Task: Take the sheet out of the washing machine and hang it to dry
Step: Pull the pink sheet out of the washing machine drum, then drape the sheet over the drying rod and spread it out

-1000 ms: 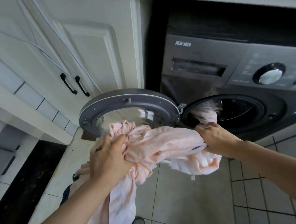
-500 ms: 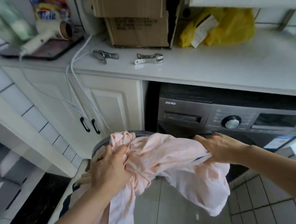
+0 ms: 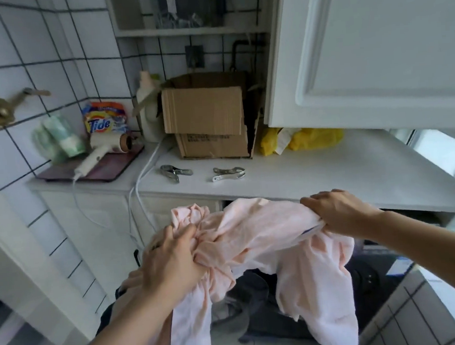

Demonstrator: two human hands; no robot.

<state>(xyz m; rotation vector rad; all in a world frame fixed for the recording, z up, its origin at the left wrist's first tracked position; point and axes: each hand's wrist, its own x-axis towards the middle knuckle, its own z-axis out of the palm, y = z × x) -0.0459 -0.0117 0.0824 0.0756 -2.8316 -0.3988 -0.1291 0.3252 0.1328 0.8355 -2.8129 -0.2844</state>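
Observation:
A pale pink sheet (image 3: pixel 255 235) hangs bunched between my two hands in front of the white counter (image 3: pixel 315 177). My left hand (image 3: pixel 170 262) grips a crumpled wad of it at the lower middle. My right hand (image 3: pixel 336 210) grips another fold further right, level with the counter's edge. Loose ends of the sheet drape down over the dark washing machine (image 3: pixel 371 278), whose front shows only partly below the counter, behind the cloth.
Two metal clothes pegs (image 3: pixel 176 172) (image 3: pixel 227 173) lie on the counter. Behind them stand a cardboard box (image 3: pixel 209 119), a yellow bag (image 3: pixel 313 139), a Tide pack (image 3: pixel 104 121) and a hairdryer (image 3: pixel 103 150). A white wall cabinet (image 3: pixel 374 49) hangs at upper right.
The view has risen from the washing machine's door to the counter top. Both hands have lifted the sheet out of the drum and up to counter height, still gripping it.

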